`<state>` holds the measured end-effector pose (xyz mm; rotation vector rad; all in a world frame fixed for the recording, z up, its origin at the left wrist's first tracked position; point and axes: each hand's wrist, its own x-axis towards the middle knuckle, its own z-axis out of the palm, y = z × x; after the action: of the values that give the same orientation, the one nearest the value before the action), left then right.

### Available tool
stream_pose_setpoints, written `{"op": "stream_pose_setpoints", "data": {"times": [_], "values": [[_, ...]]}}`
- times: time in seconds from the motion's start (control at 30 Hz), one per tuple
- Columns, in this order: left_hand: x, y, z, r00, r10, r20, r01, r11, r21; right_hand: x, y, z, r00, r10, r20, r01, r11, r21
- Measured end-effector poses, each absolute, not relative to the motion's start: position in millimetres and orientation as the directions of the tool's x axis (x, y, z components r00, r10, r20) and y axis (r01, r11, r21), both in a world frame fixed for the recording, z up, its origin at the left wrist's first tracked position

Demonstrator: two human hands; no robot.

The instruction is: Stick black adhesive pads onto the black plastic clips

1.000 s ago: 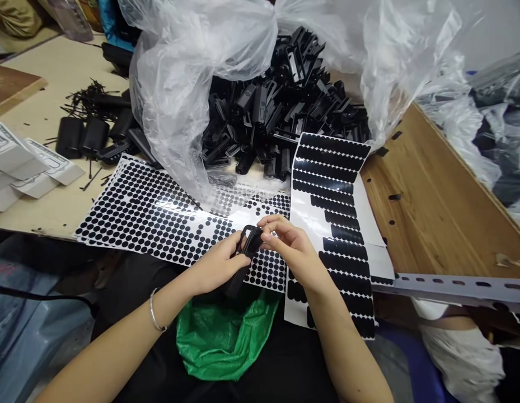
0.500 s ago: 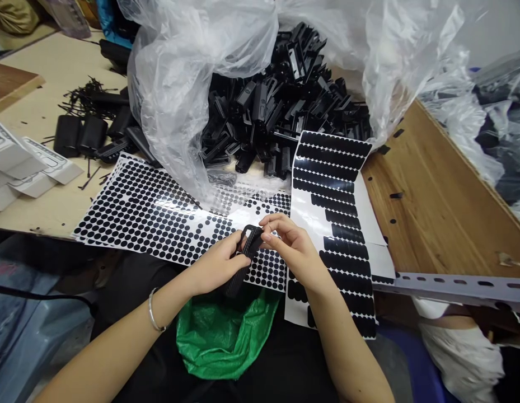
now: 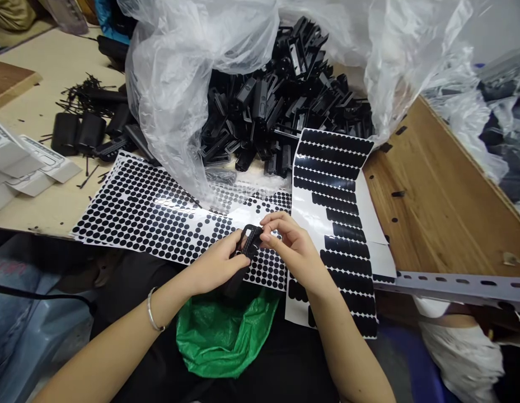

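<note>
My left hand (image 3: pixel 218 263) grips a small black ribbed plastic part (image 3: pixel 248 244) just above the table's near edge. The fingers of my right hand (image 3: pixel 291 246) pinch at the top end of that same part. Under both hands lies a white sheet of round black stickers (image 3: pixel 150 210). Right of it lies a sheet of long black strip stickers (image 3: pixel 333 190), with several strips gone from its upper left area.
A clear plastic bag (image 3: pixel 188 73) spills a heap of black plastic parts (image 3: pixel 285 106) at the back. More black parts (image 3: pixel 81 131) and white cards (image 3: pixel 24 165) lie at the left. A wooden board (image 3: pixel 436 207) sits right; a green bag (image 3: pixel 221 336) lies in my lap.
Almost nothing; both hands stay on the black part, with the right fingers shifting slightly at its top end.
</note>
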<state>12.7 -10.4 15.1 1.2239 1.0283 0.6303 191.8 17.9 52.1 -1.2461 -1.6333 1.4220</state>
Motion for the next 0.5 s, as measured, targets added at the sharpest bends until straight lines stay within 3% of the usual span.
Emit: {"op": "stream_pose_setpoints", "data": {"times": [0.5], "values": [[13.1, -11.8, 12.9, 0.404, 0.880, -0.248, 0.119, 0.219, 0.969, 190.0, 15.4, 53.1, -0.351, 0.933, -0.077, 0.316, 0.041, -0.948]]}}
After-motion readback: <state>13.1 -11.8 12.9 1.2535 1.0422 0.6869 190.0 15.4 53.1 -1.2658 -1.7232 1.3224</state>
